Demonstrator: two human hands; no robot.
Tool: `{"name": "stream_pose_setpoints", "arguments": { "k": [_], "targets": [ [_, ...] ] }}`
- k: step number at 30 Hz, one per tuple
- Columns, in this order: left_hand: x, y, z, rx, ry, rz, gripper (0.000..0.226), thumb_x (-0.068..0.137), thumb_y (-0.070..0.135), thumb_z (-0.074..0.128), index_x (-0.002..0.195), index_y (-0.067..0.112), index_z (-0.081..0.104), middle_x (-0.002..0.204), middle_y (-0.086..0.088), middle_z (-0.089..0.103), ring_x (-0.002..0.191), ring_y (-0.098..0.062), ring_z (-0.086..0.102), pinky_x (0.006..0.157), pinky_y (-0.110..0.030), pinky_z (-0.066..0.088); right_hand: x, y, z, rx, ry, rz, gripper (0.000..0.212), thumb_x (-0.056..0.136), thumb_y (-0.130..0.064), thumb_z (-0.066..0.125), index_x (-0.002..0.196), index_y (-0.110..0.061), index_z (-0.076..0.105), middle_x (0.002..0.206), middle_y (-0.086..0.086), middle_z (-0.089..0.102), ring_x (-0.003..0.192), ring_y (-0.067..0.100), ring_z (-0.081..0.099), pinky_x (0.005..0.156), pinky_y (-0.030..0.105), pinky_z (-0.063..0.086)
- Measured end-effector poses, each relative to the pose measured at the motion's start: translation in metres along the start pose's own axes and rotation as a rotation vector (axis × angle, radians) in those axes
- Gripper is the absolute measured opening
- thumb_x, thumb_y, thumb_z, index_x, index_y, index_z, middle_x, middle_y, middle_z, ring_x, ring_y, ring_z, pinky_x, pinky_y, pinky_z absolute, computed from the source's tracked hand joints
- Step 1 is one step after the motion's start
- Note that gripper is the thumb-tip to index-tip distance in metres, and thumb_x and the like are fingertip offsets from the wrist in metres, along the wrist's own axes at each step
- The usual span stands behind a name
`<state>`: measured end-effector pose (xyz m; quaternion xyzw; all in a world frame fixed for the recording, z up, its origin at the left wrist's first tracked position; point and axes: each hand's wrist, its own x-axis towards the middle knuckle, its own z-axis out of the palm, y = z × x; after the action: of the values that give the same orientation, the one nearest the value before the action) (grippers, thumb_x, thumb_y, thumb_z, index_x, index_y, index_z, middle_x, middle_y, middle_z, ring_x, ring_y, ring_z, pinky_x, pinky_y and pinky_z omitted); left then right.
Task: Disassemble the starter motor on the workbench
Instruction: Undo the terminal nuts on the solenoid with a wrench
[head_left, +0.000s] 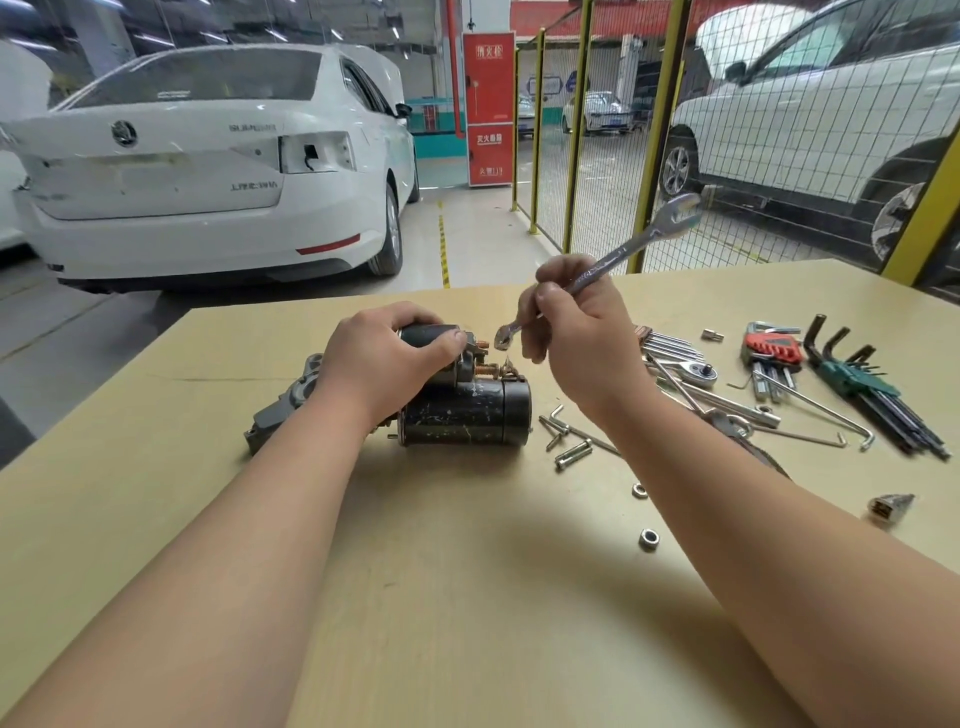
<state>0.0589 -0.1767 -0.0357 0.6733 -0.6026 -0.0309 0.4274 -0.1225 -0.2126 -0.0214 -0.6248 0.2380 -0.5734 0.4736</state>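
The black starter motor (465, 413) lies on its side on the tan workbench (156, 467), its grey nose housing (291, 400) pointing left. My left hand (387, 353) grips the black solenoid on top of the motor. My right hand (576, 332) holds a silver combination wrench (623, 254) by its shaft. The wrench's ring end hovers just above the copper terminal studs (485, 370) at the solenoid's right end, and its open end points up and to the right.
Loose bolts (571, 453) and an Allen key lie right of the motor. Two nuts (648, 539) sit nearer me. A ratchet (691, 371), red and green hex key sets (774, 349), long rods and a small socket piece (888, 506) cover the right side.
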Motion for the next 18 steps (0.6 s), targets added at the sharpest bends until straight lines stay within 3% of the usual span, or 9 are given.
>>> {"name": "stream_pose_setpoints", "arguments": {
  "k": [4, 8, 10, 13, 18],
  "targets": [
    [-0.001, 0.000, 0.000, 0.003, -0.001, 0.004, 0.039, 0.063, 0.069, 0.052, 0.084, 0.040, 0.069, 0.079, 0.025, 0.064, 0.078, 0.007, 0.055, 0.059, -0.018, 0.040, -0.001, 0.004, 0.000, 0.016, -0.065, 0.041, 0.023, 0.096, 0.005, 0.032, 0.088, -0.014, 0.042, 0.056, 0.001, 0.054, 0.039, 0.017, 0.041, 0.039, 0.024, 0.036],
    [0.000, -0.001, 0.000, -0.009, -0.004, -0.007, 0.040, 0.062, 0.068, 0.053, 0.085, 0.040, 0.070, 0.079, 0.025, 0.064, 0.078, 0.007, 0.056, 0.059, -0.018, 0.040, 0.003, -0.003, -0.017, -0.092, 0.070, 0.011, 0.020, 0.095, 0.004, 0.035, 0.089, -0.014, 0.044, 0.062, 0.003, 0.057, 0.042, 0.015, 0.046, 0.041, 0.024, 0.038],
    [-0.001, -0.001, -0.001, -0.012, -0.006, -0.007, 0.040, 0.062, 0.068, 0.052, 0.085, 0.040, 0.069, 0.079, 0.025, 0.064, 0.078, 0.007, 0.056, 0.059, -0.017, 0.040, 0.006, -0.007, -0.032, -0.396, 0.061, 0.096, 0.018, 0.093, -0.001, 0.040, 0.092, -0.016, 0.050, 0.065, 0.004, 0.060, 0.050, 0.015, 0.049, 0.048, 0.028, 0.039],
    [-0.001, -0.001, -0.001, -0.014, -0.011, -0.008, 0.039, 0.063, 0.068, 0.053, 0.085, 0.040, 0.069, 0.079, 0.026, 0.064, 0.079, 0.007, 0.056, 0.062, -0.019, 0.044, 0.001, -0.013, -0.052, -0.856, -0.133, 0.277, 0.020, 0.091, -0.010, 0.041, 0.101, -0.016, 0.057, 0.063, -0.001, 0.061, 0.052, 0.013, 0.052, 0.049, 0.024, 0.038],
    [-0.002, 0.000, 0.000, -0.021, 0.000, -0.007, 0.034, 0.061, 0.068, 0.054, 0.079, 0.042, 0.068, 0.074, 0.028, 0.063, 0.075, 0.007, 0.057, 0.060, -0.019, 0.044, -0.064, -0.011, -0.054, -1.488, -0.449, 0.111, 0.011, 0.093, -0.037, 0.036, 0.090, -0.030, 0.044, 0.067, -0.011, 0.047, 0.057, 0.009, 0.046, 0.045, 0.025, 0.026]
  ]
}}
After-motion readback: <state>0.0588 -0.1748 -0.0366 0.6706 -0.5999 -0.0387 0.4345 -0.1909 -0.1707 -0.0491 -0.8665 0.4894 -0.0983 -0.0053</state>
